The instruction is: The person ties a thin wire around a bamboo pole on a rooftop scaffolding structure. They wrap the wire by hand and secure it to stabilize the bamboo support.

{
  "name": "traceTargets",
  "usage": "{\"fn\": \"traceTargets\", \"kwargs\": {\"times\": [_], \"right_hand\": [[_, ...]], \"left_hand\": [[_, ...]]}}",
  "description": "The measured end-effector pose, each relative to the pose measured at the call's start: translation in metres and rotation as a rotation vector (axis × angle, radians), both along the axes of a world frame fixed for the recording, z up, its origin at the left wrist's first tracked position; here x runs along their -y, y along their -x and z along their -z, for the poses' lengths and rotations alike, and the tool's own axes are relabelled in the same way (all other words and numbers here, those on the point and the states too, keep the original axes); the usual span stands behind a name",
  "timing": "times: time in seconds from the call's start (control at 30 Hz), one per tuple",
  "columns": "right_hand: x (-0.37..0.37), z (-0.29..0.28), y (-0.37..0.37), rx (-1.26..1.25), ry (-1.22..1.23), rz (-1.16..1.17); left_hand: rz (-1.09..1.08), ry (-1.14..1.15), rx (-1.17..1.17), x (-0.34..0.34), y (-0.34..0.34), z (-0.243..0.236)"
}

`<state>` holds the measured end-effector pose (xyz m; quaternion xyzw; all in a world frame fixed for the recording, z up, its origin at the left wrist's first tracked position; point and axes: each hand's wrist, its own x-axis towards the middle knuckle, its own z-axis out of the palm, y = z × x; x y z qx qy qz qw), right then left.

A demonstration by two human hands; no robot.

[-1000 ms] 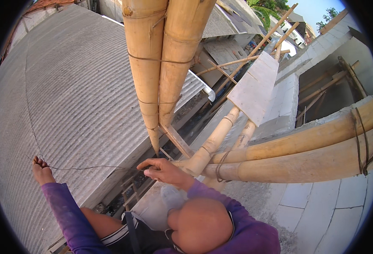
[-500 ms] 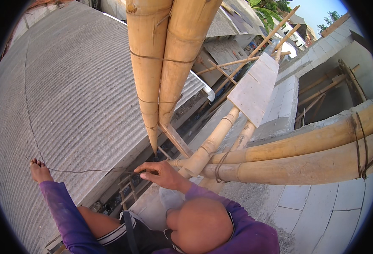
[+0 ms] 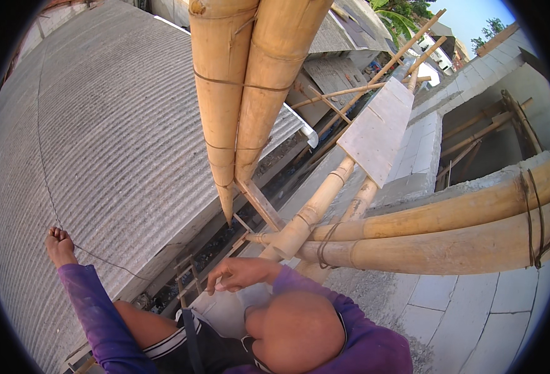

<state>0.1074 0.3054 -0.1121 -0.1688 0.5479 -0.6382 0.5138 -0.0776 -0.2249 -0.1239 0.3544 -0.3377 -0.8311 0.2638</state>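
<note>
My left hand (image 3: 61, 247) is closed on a thin dark wire (image 3: 105, 258), out over the corrugated roof. One length of the wire hangs from the fist toward the roof's edge. A long thin dark line runs up the roof from the same fist; whether it is the same wire I cannot tell. My right hand (image 3: 242, 274) is in front of my bent knee, its fingers loosely curved and apart, with nothing visible in them. It is near the cut end of a bamboo pole (image 3: 287, 242) and does not touch the wire.
Two upright bamboo poles (image 3: 244, 93), bound with wire, stand ahead. Lashed horizontal poles (image 3: 424, 240) cross at right beside a pale block wall (image 3: 431, 290). A board (image 3: 378, 131) lies on poles farther off. A deep gap (image 3: 225, 234) separates the grey corrugated roof (image 3: 119, 124) from the wall.
The wire no longer stretches to my right hand; its free part now droops from my left. My right hand has dropped slightly, and my left has risen a little.
</note>
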Motion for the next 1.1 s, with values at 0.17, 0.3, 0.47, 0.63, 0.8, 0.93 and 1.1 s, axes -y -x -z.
{"fn": "traceTargets", "kwargs": {"times": [0.17, 0.3, 0.47, 0.63, 0.8, 0.93, 1.1], "right_hand": [[-0.005, -0.003, 0.002, 0.039, 0.099, 0.056], [-0.003, 0.001, 0.000, -0.178, -0.044, 0.197], [-0.004, -0.005, 0.001, -0.324, -0.060, 0.234], [-0.012, -0.022, 0.002, -0.216, 0.046, 0.196], [-0.017, -0.024, 0.004, 0.131, 0.068, 0.521], [-0.009, -0.011, 0.007, -0.180, -0.227, 0.637], [-0.001, -0.001, 0.000, -0.124, -0.313, 0.336]], "left_hand": [[-0.065, -0.035, 0.073, 0.012, 0.003, 0.010], [-0.016, 0.103, 0.096, 0.011, -0.001, 0.010], [-0.079, 0.123, 0.164, 0.004, -0.004, 0.001], [-0.084, -0.026, 0.113, 0.014, -0.002, 0.008], [-0.112, -0.109, -0.004, 0.019, 0.003, 0.012], [-0.066, 0.040, -0.020, 0.006, 0.002, 0.003], [-0.008, 0.241, -0.017, 0.000, -0.005, -0.004]]}}
